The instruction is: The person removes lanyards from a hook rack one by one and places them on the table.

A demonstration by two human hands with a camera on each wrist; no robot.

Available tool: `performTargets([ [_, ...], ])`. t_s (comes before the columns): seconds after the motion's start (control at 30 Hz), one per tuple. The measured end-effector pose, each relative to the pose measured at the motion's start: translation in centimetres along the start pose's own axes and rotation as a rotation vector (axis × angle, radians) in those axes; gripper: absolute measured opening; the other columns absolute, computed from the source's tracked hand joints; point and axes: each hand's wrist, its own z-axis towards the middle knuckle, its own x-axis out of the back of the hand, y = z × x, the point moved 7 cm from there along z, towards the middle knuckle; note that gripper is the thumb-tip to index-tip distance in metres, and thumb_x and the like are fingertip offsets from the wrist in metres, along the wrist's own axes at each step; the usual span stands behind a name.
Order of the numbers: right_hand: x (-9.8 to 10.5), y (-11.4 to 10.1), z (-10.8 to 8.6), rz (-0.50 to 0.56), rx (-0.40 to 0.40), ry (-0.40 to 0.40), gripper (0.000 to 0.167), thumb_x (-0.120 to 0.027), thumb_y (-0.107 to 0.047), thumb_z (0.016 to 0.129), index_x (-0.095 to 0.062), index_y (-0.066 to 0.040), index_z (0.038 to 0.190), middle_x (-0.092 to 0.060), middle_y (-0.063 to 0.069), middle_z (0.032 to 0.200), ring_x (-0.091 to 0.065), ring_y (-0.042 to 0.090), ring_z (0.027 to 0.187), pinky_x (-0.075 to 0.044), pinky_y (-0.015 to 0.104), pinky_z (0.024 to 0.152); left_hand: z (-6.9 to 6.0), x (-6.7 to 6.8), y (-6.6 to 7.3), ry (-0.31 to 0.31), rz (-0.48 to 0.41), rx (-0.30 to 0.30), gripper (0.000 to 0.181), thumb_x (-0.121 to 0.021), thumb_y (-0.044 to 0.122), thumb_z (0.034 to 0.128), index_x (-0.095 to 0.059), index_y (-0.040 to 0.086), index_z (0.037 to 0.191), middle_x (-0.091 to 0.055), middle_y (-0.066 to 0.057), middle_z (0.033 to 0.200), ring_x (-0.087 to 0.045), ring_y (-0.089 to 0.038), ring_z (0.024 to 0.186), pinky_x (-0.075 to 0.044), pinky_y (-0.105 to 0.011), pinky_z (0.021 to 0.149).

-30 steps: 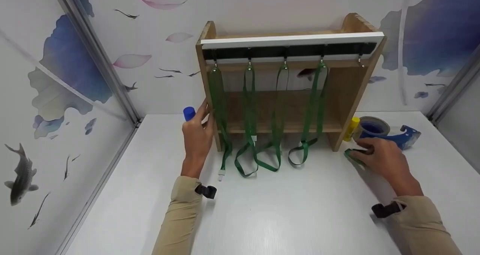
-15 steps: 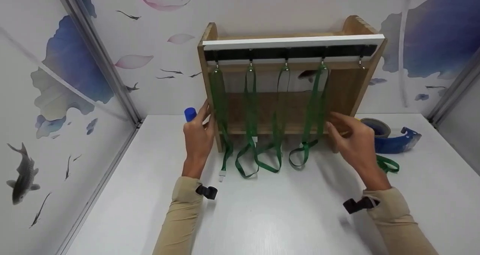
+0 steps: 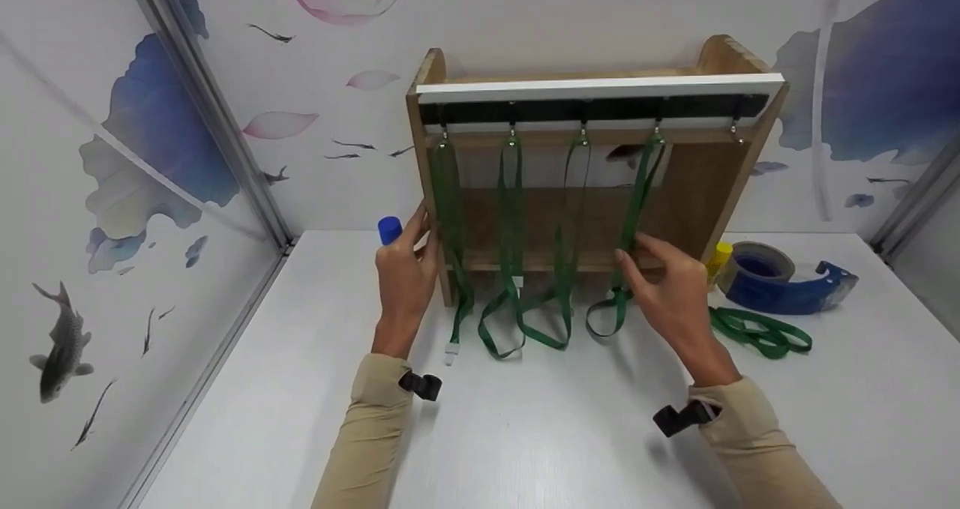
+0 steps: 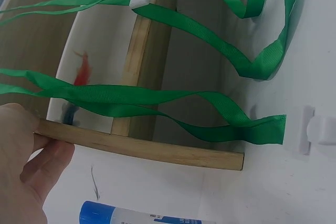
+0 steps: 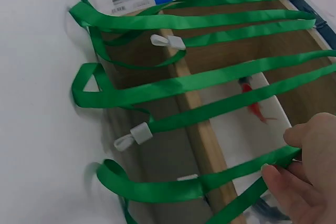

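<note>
A wooden rack (image 3: 720, 187) stands against the back wall, with a black strip of hooks (image 3: 551, 110) along its white top bar. Several green lanyards hang from the hooks; the rightmost hook holds none. With thumb and fingers on either side of the rack's left panel (image 4: 152, 150), my left hand (image 3: 405, 276) grips its edge. My right hand (image 3: 671, 288) pinches the rightmost hanging lanyard (image 5: 236, 169) between thumb and fingers, partway down its length. White plastic clips (image 5: 139, 133) show on some lanyards in the right wrist view.
A blue-capped white tube (image 4: 97, 213) stands left of the rack. On the right are a yellow cap (image 3: 720, 258), a tape roll in a blue dispenser (image 3: 787, 291), and a loose green lanyard (image 3: 761, 333) on the white table (image 3: 540, 434).
My right hand has let go of the loose lanyard on the table, moved left and taken hold of the rightmost hanging one, drawing its strands together. My left hand stays on the rack.
</note>
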Motion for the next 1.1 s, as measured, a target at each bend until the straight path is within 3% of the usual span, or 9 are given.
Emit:
performTargets([
  [0.27,0.6,-0.5,-0.1,0.015,0.03,0.101,0.024,-0.078,-0.016,0.102,-0.082,-0.005,0.122,-0.082,0.015,0.109,-0.077,0.03,0.096,-0.047,-0.003,0.08,0.1,0.1,0.1,0.004,-0.001,0.009,0.048,-0.071,0.018,0.1063,-0.063,0.013,0.153,-0.08,-0.011,0.129,-0.078,-0.029,0.119,-0.069,-0.041,0.084],
  [0.47,2.1,-1.1,-0.1,0.088,0.101,0.206,0.024,-0.078,-0.005,0.099,-0.083,-0.009,0.122,-0.084,0.013,0.105,-0.07,-0.004,0.093,-0.052,0.001,0.085,0.1,0.1,0.1,-0.007,-0.009,0.015,0.048,-0.071,0.018,0.1067,-0.062,0.013,0.154,-0.08,-0.012,0.128,-0.078,-0.029,0.119,-0.069,-0.041,0.085],
  [0.57,3.1,-1.6,-0.1,0.131,0.15,0.277,0.027,-0.076,0.002,0.098,-0.085,-0.011,0.12,-0.083,0.013,0.102,-0.067,-0.013,0.093,-0.054,0.003,0.085,0.0,0.0,0.0,-0.013,-0.01,0.018,0.049,-0.07,0.018,0.1069,-0.061,0.013,0.154,-0.079,-0.012,0.13,-0.077,-0.029,0.12,-0.069,-0.04,0.085],
  [0.7,4.7,-2.7,0.0,0.188,0.214,0.368,0.03,-0.072,0.006,0.098,-0.086,-0.013,0.117,-0.083,0.015,0.103,-0.07,-0.009,0.096,-0.056,0.007,0.084,0.0,0.0,-0.1,-0.002,-0.014,-0.005,0.048,-0.071,0.016,0.1067,-0.062,0.01,0.153,-0.078,-0.013,0.131,-0.078,-0.029,0.118,-0.069,-0.041,0.084],
  [0.83,7.0,-4.7,0.0,0.262,0.249,0.479,0.028,-0.071,0.011,0.096,-0.086,-0.007,0.113,-0.082,0.022,0.102,-0.075,-0.003,0.097,-0.06,0.012,0.087,0.0,0.0,-0.1,0.005,-0.011,-0.022,0.048,-0.071,0.014,0.1061,-0.062,0.008,0.153,-0.077,-0.014,0.131,-0.078,-0.028,0.117,-0.069,-0.04,0.083],
  [0.93,8.9,-6.2,-0.1,0.302,0.252,0.545,0.025,-0.071,0.011,0.095,-0.086,-0.003,0.11,-0.083,0.019,0.099,-0.073,-0.003,0.087,-0.059,0.01,0.082,0.0,0.0,-0.1,0.003,-0.009,-0.022,0.048,-0.072,0.015,0.106,-0.062,0.008,0.153,-0.077,-0.014,0.131,-0.078,-0.028,0.118,-0.069,-0.039,0.083],
  [1.0,9.7,-6.7,0.1,0.299,0.25,0.524,0.025,-0.07,0.01,0.096,-0.086,-0.004,0.11,-0.084,0.011,0.099,-0.072,-0.002,0.084,-0.058,0.01,0.078,0.1,0.0,-0.1,0.003,-0.008,-0.02,0.048,-0.072,0.015,0.1061,-0.062,0.009,0.153,-0.078,-0.014,0.131,-0.078,-0.029,0.118,-0.069,-0.039,0.083],
  [1.1,10.0,-6.5,0.6,0.23,0.238,0.377,0.028,-0.069,0.009,0.097,-0.086,-0.007,0.113,-0.084,0.006,0.101,-0.072,-0.007,0.084,-0.055,0.006,0.079,0.0,0.0,0.0,0.001,-0.006,-0.012,0.049,-0.072,0.015,0.1059,-0.062,0.009,0.153,-0.078,-0.014,0.131,-0.078,-0.029,0.118,-0.069,-0.039,0.083],
])
